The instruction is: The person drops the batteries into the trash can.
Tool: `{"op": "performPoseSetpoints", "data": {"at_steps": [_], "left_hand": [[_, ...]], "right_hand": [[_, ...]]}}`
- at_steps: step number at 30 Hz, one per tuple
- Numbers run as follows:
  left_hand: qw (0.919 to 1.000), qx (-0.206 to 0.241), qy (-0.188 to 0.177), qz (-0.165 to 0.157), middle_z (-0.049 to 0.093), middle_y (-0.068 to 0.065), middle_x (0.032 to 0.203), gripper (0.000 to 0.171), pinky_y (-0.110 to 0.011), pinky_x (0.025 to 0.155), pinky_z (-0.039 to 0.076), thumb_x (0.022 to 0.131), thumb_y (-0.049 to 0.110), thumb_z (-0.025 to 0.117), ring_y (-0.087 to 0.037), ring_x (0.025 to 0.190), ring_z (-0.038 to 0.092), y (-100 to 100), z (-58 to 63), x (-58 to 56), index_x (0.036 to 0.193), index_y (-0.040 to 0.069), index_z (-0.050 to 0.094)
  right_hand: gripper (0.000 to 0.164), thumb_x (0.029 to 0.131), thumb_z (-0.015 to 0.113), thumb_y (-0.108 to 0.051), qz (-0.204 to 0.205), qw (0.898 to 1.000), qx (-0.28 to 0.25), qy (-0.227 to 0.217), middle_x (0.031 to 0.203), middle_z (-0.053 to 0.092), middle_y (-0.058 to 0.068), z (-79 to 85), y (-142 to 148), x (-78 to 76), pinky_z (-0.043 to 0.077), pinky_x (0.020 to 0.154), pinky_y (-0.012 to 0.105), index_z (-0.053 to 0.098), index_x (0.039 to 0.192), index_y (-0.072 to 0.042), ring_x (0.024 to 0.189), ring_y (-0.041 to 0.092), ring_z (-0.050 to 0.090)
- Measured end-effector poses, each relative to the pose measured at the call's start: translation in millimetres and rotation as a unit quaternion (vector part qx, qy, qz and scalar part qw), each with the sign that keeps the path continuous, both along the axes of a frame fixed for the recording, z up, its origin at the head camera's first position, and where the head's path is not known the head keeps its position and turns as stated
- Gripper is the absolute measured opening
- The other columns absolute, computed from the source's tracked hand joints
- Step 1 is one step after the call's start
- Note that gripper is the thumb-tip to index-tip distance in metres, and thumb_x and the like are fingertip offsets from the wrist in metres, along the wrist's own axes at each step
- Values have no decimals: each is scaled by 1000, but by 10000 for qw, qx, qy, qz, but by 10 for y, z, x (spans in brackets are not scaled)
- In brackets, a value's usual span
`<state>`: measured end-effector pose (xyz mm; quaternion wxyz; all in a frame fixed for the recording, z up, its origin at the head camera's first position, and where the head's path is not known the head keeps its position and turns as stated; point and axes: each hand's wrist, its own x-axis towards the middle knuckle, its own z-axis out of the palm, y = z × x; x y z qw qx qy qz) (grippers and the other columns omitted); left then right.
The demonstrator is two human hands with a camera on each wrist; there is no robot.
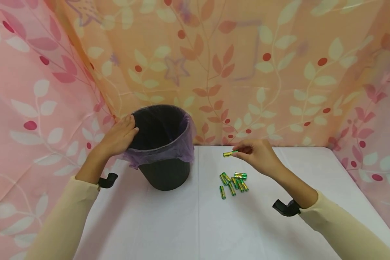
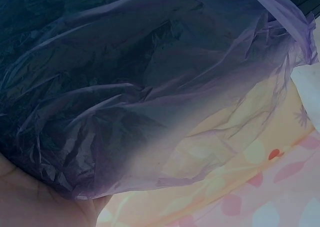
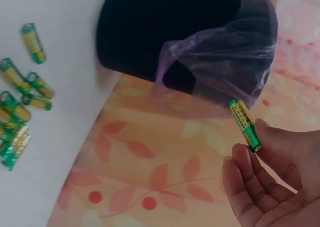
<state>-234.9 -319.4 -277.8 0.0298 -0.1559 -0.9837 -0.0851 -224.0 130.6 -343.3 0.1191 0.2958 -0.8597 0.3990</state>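
My right hand [image 1: 258, 157] pinches a green and yellow battery [image 3: 245, 126] between thumb and fingers, raised above the table and to the right of the bin. With its fingers fairly straight, my left hand [image 1: 118, 137] rests on the left side of the rim of a black trash bin [image 1: 165, 175]. A thin purple bag [image 1: 178, 153] lines this bin and hangs over its rim. In the left wrist view, the bag [image 2: 150, 97] fills most of the picture, and part of the palm [image 2: 45, 202] shows at lower left. Several more batteries [image 1: 232, 189] lie loosely grouped below my right hand.
Under everything is a table with a white cloth [image 1: 169, 227]. Patterned curtains [image 1: 214, 72] hang behind the table and at both sides. Black wrist mounts [image 1: 286, 208] sit at both sleeve cuffs.
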Motion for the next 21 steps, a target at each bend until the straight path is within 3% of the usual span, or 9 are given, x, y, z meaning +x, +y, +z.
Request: {"op": "performPoseSetpoints", "data": {"at_steps": [7,14,21], "left_hand": [[9999,59,142,-23,6,-31,151,63,-50,114,1,103,34,20,-40,141,2,-26,-29,-19,143,-14,12],[9997,81,227,-12,8,-32,151,61,-50,114,1,103,32,22,-41,141,3,-49,-36,-11,143,-14,13],[9997,86,223,-27,9,-31,151,62,-49,114,1,103,32,21,-41,141,3,-21,-30,-22,143,-14,14]], "right_hand": [[12,79,77,-26,107,9997,-27,234,79,69,-11,250,-203,-30,53,60,25,75,89,-19,68,6,63],[8,78,78,-23,230,9993,-274,141,76,69,-11,418,-413,-104,54,63,25,74,85,-20,69,4,64],[7,80,76,-23,282,9988,-408,44,77,68,-10,552,-537,-142,53,57,28,74,85,-21,65,8,62]]}}
